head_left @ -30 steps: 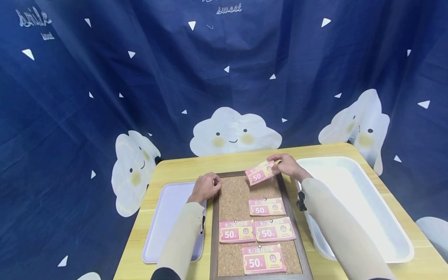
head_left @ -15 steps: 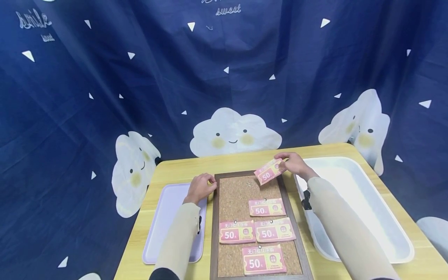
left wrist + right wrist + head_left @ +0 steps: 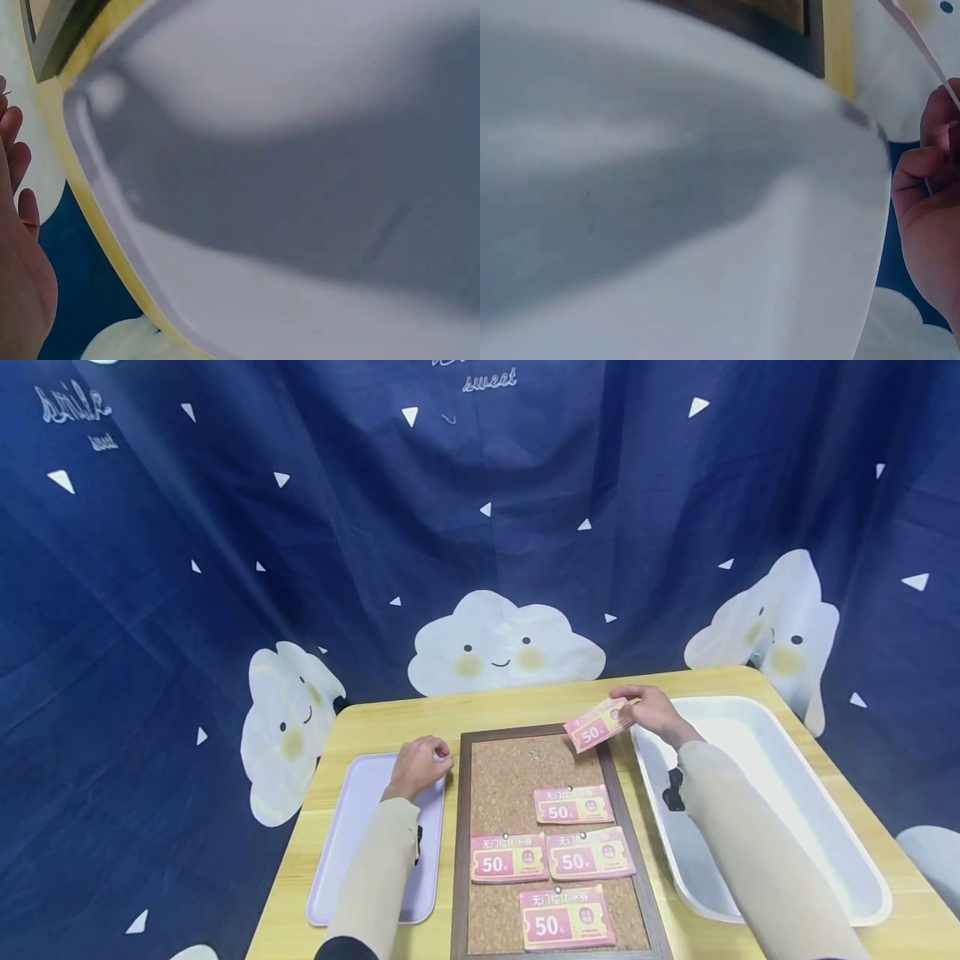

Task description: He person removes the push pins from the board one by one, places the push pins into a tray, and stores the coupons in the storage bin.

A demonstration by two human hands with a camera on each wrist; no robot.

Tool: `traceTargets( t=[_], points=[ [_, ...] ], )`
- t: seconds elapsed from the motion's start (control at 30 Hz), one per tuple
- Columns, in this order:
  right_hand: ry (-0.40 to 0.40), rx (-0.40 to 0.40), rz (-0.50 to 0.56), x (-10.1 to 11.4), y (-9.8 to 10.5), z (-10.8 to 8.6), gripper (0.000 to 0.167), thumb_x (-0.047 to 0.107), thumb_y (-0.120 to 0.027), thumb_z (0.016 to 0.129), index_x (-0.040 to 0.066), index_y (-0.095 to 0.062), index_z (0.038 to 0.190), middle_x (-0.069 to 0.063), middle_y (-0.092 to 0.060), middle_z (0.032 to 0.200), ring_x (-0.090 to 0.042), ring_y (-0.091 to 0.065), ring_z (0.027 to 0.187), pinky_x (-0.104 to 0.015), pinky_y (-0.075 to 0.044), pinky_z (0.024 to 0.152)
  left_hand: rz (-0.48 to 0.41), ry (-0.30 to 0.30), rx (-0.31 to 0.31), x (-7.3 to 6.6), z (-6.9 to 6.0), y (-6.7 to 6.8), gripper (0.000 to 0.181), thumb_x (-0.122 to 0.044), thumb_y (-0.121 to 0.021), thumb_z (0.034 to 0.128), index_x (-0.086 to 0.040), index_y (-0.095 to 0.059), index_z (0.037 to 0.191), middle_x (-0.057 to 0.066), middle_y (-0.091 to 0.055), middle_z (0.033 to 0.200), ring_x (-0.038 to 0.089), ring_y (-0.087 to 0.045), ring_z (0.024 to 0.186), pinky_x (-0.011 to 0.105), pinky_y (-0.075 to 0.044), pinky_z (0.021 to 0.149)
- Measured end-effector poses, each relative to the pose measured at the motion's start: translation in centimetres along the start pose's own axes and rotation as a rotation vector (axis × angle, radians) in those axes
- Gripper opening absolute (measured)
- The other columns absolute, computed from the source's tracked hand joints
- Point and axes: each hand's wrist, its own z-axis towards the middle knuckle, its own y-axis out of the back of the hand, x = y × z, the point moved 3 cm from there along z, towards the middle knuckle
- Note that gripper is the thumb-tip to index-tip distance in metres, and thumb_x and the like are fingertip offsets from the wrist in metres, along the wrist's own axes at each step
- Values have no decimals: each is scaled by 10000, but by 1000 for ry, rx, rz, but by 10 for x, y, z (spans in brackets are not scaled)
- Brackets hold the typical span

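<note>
My right hand (image 3: pixel 654 713) pinches a pink and yellow coupon (image 3: pixel 600 724) marked 50 by its right end, tilted above the cork board's top right corner. In the right wrist view the coupon (image 3: pixel 913 36) shows edge-on at the curled fingers. My left hand (image 3: pixel 418 767) is over the lilac tray's top right corner, fingers curled. In the left wrist view a thin pin (image 3: pixel 7 94) sticks out from its fingertips; its head is hidden. Several similar coupons (image 3: pixel 573 805) are pinned to the framed cork board (image 3: pixel 495 768). A small pale spot (image 3: pixel 536 752) shows near the board's top.
The lilac tray (image 3: pixel 341 843) lies left of the board. To the right stands a deeper white tray (image 3: pixel 780 785), under my right forearm. Both rest on a wooden table (image 3: pixel 405 718). A dark blue curtain (image 3: pixel 480 552) with clouds hangs behind.
My right hand has carried the coupon rightward, from over the cork to the board's top right corner. My left hand has moved left, off the board's frame, to over the lilac tray.
</note>
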Motion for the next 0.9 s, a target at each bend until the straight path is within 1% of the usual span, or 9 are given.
traceTargets(
  t=[0.07, 0.17, 0.27, 0.37, 0.47, 0.77, 0.9],
  points=[
    [-13, -7, 19, -4, 3, -1, 471, 61, -553, 812, 35, -594, 1280, -212, -562, 1321, -308, -542, 1087, -272, -411, 812, 9, 24, 25, 4, -2, 1, 46, -249, -688, 769, -203, -686, 771, -78, -675, 800, 142, -639, 780, 341, -495, 738],
    [-34, -22, 58, -10, 7, -3, 462, 71, -545, 832, 37, -582, 1291, -204, -538, 1374, -328, -523, 1156, -305, -403, 866, 24, 44, 47, 9, -5, 2, 54, -261, -683, 788, -210, -691, 773, -85, -677, 802, 136, -639, 772, 337, -497, 740],
    [-48, -36, 78, -14, 11, -5, 458, 89, -541, 848, 36, -571, 1302, -200, -515, 1407, -346, -498, 1214, -346, -387, 923, 36, 57, 54, 14, -7, 1, 67, -276, -680, 797, -212, -696, 783, -88, -677, 798, 126, -635, 756, 329, -495, 734],
    [-46, -36, 72, -17, 13, -5, 465, 88, -536, 844, 29, -564, 1305, -208, -512, 1407, -358, -493, 1222, -382, -377, 955, 49, 67, 51, 18, -9, 1, 88, -289, -676, 797, -204, -696, 793, -84, -674, 793, 125, -629, 741, 330, -492, 726],
    [-48, -36, 66, -20, 15, -7, 471, 74, -533, 834, 29, -563, 1302, -208, -522, 1394, -351, -496, 1213, -380, -367, 958, 59, 71, 47, 22, -10, 1, 98, -292, -669, 790, -196, -690, 796, -76, -670, 791, 130, -623, 737, 337, -489, 727],
    [-73, -48, 75, -35, 24, -13, 485, 59, -529, 826, 43, -550, 1310, -205, -502, 1408, -328, -483, 1185, -322, -366, 882, 74, 102, 85, 29, -16, 6, 94, -288, -683, 798, -195, -679, 789, -72, -675, 805, 145, -626, 746, 336, -489, 735],
    [-81, -49, 91, -40, 27, -14, 494, 59, -541, 818, 44, -545, 1312, -205, -498, 1409, -327, -485, 1171, -344, -366, 900, 84, 122, 107, 31, -17, 7, 106, -299, -681, 810, -194, -688, 806, -77, -681, 816, 137, -620, 736, 334, -485, 738]
  ],
)
